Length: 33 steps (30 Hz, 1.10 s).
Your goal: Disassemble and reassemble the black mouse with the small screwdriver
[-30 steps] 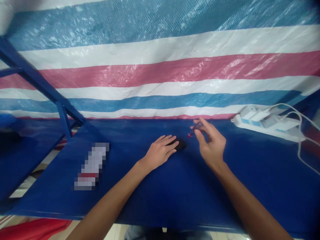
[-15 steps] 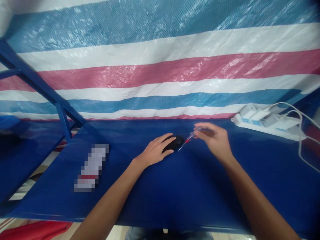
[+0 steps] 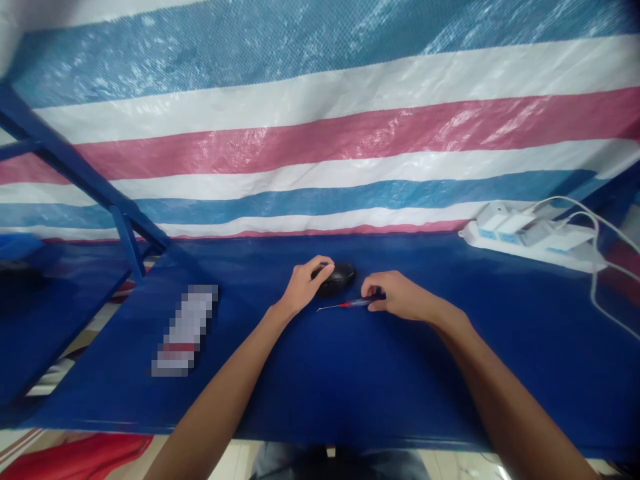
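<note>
A black computer mouse [image 3: 342, 275] rests on the blue table [image 3: 350, 380], near the middle. My left hand [image 3: 305, 283] grips its left end, thumb on the near side and fingers over the far side. In my right hand [image 3: 400, 295] is a screwdriver [image 3: 357, 303] with a clear handle, a red collar and a thin metal shaft. Its handle sits between my thumb and fingers, partly hidden by them. The shaft points left, lying nearly level just in front of the mouse, at or close to the tabletop.
A blurred-out pale object with a red band [image 3: 185, 330] lies at the left. On the right, a white power strip [image 3: 535, 243] holds several plugs with white cables. Blue metal frame bars [image 3: 90, 170] rise at the left, and a striped plastic sheet [image 3: 320, 147] hangs behind.
My right hand has lowered the screwdriver toward the table and turned it from slanting to nearly level, shaft pointing left. My left hand has shifted from the mouse's top to its left end.
</note>
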Each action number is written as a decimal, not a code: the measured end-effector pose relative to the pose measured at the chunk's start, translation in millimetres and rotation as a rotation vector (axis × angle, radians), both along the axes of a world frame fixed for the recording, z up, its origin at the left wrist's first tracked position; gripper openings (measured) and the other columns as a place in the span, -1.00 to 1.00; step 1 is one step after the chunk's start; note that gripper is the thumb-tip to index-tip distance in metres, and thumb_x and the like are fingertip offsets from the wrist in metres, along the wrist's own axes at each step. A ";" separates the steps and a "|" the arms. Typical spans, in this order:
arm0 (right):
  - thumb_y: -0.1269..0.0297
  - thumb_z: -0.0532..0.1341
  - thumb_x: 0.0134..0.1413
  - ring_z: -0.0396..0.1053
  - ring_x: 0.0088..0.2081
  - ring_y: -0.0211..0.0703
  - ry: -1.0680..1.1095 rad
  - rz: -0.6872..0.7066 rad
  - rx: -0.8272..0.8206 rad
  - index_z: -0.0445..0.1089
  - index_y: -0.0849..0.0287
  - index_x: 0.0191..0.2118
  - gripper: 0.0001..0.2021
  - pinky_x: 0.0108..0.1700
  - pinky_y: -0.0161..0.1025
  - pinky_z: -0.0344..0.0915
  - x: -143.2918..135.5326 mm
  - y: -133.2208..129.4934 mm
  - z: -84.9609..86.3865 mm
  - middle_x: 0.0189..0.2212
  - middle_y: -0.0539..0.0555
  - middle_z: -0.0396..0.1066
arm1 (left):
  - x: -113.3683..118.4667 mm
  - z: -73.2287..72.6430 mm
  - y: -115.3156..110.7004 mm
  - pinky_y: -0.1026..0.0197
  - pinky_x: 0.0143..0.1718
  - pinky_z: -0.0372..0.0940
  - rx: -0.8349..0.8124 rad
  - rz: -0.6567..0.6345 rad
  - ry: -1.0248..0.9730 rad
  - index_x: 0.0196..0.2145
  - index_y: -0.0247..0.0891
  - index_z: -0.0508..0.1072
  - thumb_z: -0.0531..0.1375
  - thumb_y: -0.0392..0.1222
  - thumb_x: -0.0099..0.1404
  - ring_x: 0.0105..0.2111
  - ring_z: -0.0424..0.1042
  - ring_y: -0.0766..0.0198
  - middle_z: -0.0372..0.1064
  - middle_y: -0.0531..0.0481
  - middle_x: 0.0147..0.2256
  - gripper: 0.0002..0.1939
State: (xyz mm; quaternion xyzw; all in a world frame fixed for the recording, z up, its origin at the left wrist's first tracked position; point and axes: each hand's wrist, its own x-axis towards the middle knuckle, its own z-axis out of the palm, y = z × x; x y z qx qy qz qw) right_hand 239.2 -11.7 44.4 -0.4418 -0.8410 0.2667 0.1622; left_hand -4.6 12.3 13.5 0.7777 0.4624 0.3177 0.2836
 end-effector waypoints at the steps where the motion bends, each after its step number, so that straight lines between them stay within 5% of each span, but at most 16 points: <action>1: 0.33 0.35 -0.09 0.44 -0.43 -0.19 0.000 -0.027 0.024 0.45 0.10 -0.43 -0.93 -0.36 -0.27 0.32 -1.9 -0.5 0.4 -0.46 -0.05 0.50 | 2.4 -0.7 1.7 0.19 -0.08 0.34 0.003 0.003 0.011 -0.10 -0.17 0.47 -0.09 0.11 0.46 -0.22 0.49 0.22 0.51 0.05 -0.23 -0.56; 5: 0.13 0.26 0.09 0.46 -0.28 -0.09 0.035 -0.197 0.256 0.46 0.12 -0.23 -0.80 -0.22 -0.14 0.39 -7.6 0.8 -5.3 -0.30 0.09 0.51 | 11.6 -6.5 9.4 0.12 0.01 0.28 0.048 -0.037 0.090 -0.19 -0.15 0.51 -0.16 0.06 0.49 -0.19 0.44 0.20 0.52 0.06 -0.20 -0.51; 8: 0.03 0.27 0.06 0.42 0.02 0.09 0.069 -0.126 0.323 0.38 0.09 0.07 -0.53 0.02 0.07 0.38 -11.0 4.1 -17.5 0.03 0.19 0.43 | 14.5 -10.7 11.5 0.07 0.04 0.26 0.095 -0.068 0.098 -0.15 -0.12 0.51 -0.16 0.03 0.50 -0.13 0.44 0.18 0.52 0.07 -0.15 -0.54; 13: 0.08 0.22 0.15 0.49 -0.09 0.03 0.089 -0.076 0.218 0.44 0.08 0.02 -0.64 -0.04 0.01 0.43 -11.5 7.2 -26.2 -0.05 0.15 0.49 | 3.2 -4.2 3.6 -0.02 0.13 0.22 0.033 -0.107 0.071 0.11 -0.06 0.36 0.03 0.10 0.41 0.04 0.38 0.11 0.43 -0.01 0.02 -0.59; 17: 0.07 0.20 0.16 0.46 -0.04 0.05 0.051 -0.088 0.182 0.42 0.12 0.05 -0.61 0.00 0.05 0.41 -11.8 5.7 -22.6 -0.01 0.19 0.45 | -8.6 2.0 -1.4 -0.10 0.09 0.27 -0.025 -0.251 0.145 0.27 0.01 0.15 0.31 0.04 0.16 0.14 0.29 -0.06 0.23 -0.09 0.19 -0.23; 26: 0.01 0.24 0.11 0.44 -0.02 0.08 0.067 -0.090 0.227 0.37 0.10 0.09 -0.54 0.01 0.09 0.41 -18.7 6.5 -30.6 0.01 0.20 0.41 | -1.7 -2.7 -1.7 -0.08 0.00 0.33 0.033 -0.177 0.138 0.23 -0.13 0.14 0.34 -0.13 0.03 0.05 0.36 -0.07 0.37 -0.16 0.02 -0.17; 33: 0.02 0.17 0.18 0.42 0.02 0.11 0.053 -0.155 0.262 0.39 0.15 0.10 -0.55 0.06 0.07 0.38 -14.9 5.2 -23.4 0.04 0.20 0.43 | -4.7 5.1 -1.3 -0.03 0.00 0.35 -0.069 -0.199 0.113 0.30 -0.08 0.06 0.38 -0.07 0.03 0.06 0.37 -0.06 0.33 -0.14 0.10 -0.06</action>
